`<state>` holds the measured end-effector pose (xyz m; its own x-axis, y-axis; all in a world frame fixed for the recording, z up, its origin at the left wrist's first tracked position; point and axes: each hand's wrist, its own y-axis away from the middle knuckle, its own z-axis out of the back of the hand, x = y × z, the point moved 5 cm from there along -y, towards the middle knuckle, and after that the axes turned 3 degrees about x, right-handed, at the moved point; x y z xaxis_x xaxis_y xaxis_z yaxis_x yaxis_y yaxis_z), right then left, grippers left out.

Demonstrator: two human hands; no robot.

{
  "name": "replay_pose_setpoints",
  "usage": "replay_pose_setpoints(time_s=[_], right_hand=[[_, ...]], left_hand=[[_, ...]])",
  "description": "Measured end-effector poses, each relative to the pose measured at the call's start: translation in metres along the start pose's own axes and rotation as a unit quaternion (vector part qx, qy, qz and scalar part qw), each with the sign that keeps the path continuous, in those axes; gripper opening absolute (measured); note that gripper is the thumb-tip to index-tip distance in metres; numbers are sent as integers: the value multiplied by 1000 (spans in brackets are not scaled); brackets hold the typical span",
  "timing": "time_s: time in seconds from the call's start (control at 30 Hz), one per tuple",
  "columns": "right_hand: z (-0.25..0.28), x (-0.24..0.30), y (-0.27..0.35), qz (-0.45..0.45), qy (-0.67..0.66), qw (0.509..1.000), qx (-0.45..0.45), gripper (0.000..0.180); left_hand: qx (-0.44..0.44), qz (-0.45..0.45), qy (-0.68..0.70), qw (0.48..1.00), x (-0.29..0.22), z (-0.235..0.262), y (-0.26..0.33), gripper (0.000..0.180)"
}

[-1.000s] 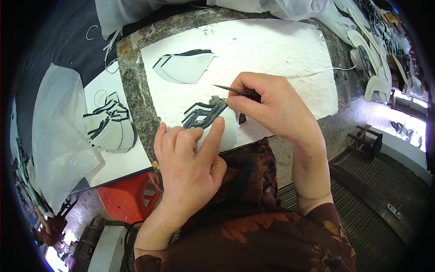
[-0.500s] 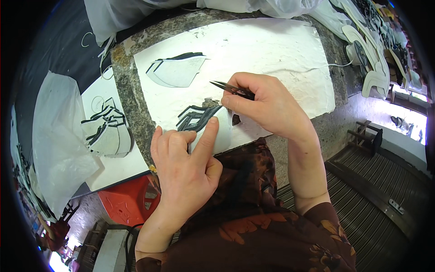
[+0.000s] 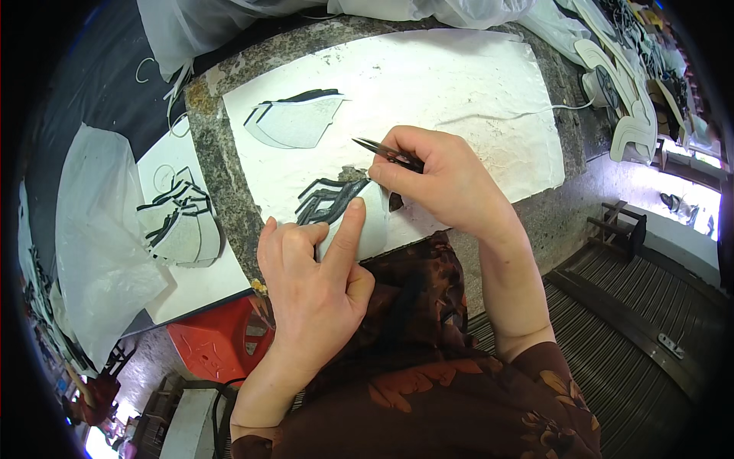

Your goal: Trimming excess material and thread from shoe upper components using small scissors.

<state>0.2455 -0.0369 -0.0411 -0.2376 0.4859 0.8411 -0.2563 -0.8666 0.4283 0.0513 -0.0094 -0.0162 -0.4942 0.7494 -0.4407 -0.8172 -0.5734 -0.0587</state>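
Note:
A white shoe upper piece (image 3: 372, 226) with black strip trim (image 3: 330, 200) lies at the near edge of the white work sheet (image 3: 459, 76). My left hand (image 3: 310, 279) rests over its left part, index finger stretched out and pressing on the piece, the other fingers apart and lightly bent. Dark, pointed thread snips (image 3: 388, 153) are held in my right hand (image 3: 440, 176), blades pointing left. The thumb and fingertip of that hand come down at the piece's upper right corner; whether they pinch it cannot be told. Farther back lies a similar white-and-black piece (image 3: 294, 121).
Several trimmed pieces (image 3: 187, 233) are stacked at the left beside a clear plastic bag (image 3: 103, 237). A white cord (image 3: 527, 115) runs to a spool (image 3: 600, 90) at the right. Pale cut parts (image 3: 634, 138) lie beyond it. Below the table stands a red stool (image 3: 210, 344).
My right hand has shifted very slightly left with the snips. My left hand keeps pressing in the same place, and the pieces lie as before.

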Motion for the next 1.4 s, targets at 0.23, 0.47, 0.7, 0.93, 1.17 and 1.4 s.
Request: replay_pose_setpoints(time_s=[0.23,0.47,0.7,0.93,1.17,1.4], right_hand=[[-6,-12,3,9,9,999,-37,30],[0,-7,19,19,-93,995,3,22],[4,4,28,133,9,990,-43,23],[4,11,31,84,-43,995,-42,20],[3,-1,27,32,-81,996,-11,18],[3,8,30,58,-123,990,-37,15]], left_hand=[[-15,1,9,1000,-1,-3,2,66],[-30,25,65,997,5,0,4,64],[-31,37,113,992,11,5,5,61],[-4,49,141,989,17,22,-8,40],[4,68,171,983,16,17,-7,41],[-16,79,167,983,20,24,-6,46]])
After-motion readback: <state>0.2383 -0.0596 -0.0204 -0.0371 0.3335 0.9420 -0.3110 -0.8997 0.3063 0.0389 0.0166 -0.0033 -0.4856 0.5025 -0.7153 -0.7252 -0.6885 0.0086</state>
